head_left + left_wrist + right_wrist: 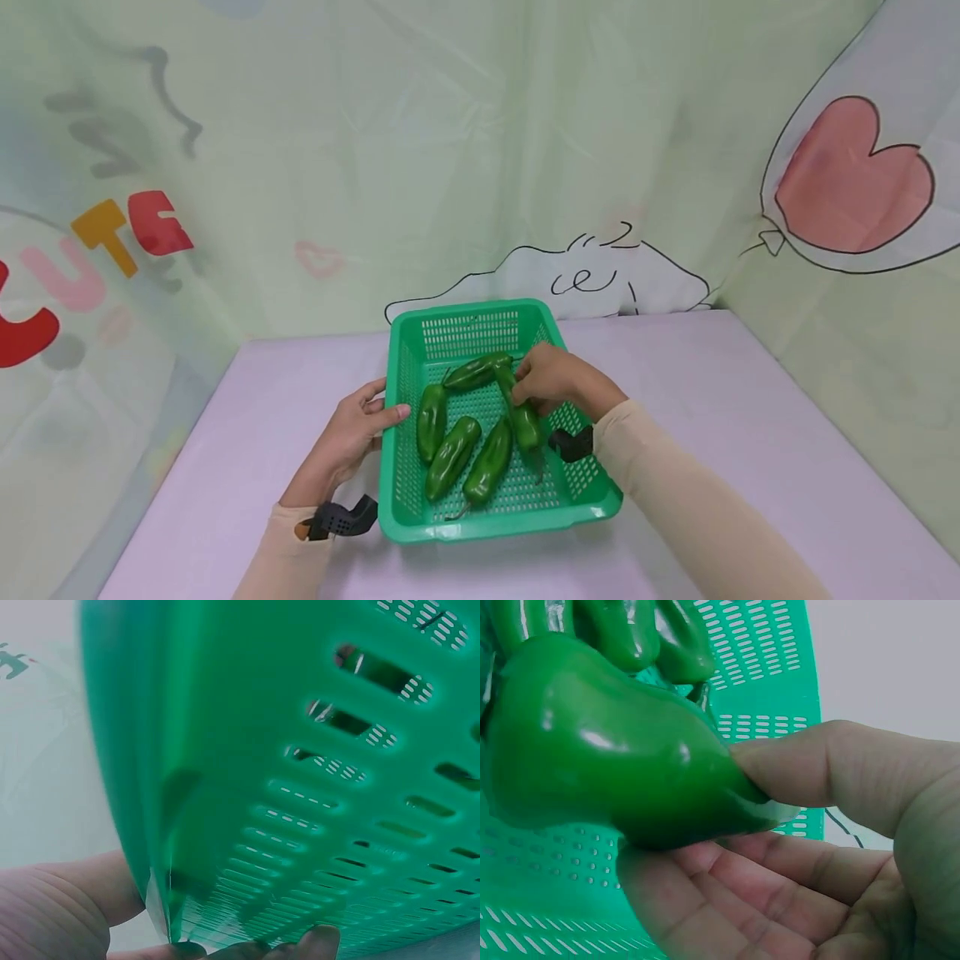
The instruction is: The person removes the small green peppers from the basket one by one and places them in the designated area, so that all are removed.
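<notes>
A green plastic basket point(498, 530) with slotted walls holds several glossy green peppers. My left hand point(354, 429) grips its left side, the thumb over the rim and the fingers against the outer wall point(247, 697). Inside the basket, on the right, my right hand point(553, 379) pinches a green pepper point(607, 742) by one end, between the thumb and the fingers. Left of that hand lie another pepper point(489, 463), a pepper point(452, 459) beside it and one along the left wall point(431, 422). A further pepper point(474, 373) lies crosswise toward the back.
The basket stands on a pale lilac tabletop point(712, 400). Behind and to both sides hangs a light green printed curtain point(427, 150) with letters and a heart balloon. A dark wrist camera point(572, 444) on the right arm is close to the basket's right wall.
</notes>
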The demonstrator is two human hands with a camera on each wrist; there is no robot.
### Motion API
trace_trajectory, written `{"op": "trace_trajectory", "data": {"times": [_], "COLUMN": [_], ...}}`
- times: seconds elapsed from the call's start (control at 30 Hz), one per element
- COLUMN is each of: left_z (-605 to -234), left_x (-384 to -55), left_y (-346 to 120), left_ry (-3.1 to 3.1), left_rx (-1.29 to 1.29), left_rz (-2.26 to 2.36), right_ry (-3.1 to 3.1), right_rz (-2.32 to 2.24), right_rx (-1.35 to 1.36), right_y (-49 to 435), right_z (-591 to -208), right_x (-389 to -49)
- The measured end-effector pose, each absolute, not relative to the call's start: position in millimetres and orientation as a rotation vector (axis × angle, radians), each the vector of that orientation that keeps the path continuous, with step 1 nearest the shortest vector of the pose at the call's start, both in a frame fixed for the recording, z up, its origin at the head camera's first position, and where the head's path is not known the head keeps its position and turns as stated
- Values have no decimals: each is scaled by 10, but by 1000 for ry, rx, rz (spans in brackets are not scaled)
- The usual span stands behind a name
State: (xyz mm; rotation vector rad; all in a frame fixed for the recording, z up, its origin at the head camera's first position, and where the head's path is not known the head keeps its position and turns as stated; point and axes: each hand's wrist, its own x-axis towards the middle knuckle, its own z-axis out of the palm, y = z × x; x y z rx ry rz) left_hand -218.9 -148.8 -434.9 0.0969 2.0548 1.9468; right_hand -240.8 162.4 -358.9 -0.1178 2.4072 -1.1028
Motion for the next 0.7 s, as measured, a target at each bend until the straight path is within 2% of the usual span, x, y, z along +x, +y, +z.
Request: {"op": "trace_trajectory", "data": {"times": [0.7], "left_z": [-4339], "left_x": [-2192], "left_y": [-1490], "left_ry": [2059], "left_rx": [104], "left_rz": [1939], "right_ry": [2310], "right_rz": [-1323], "right_rx": [-92], "right_y": [2083], "right_z": [-3316], "right_x": [-2426]}}
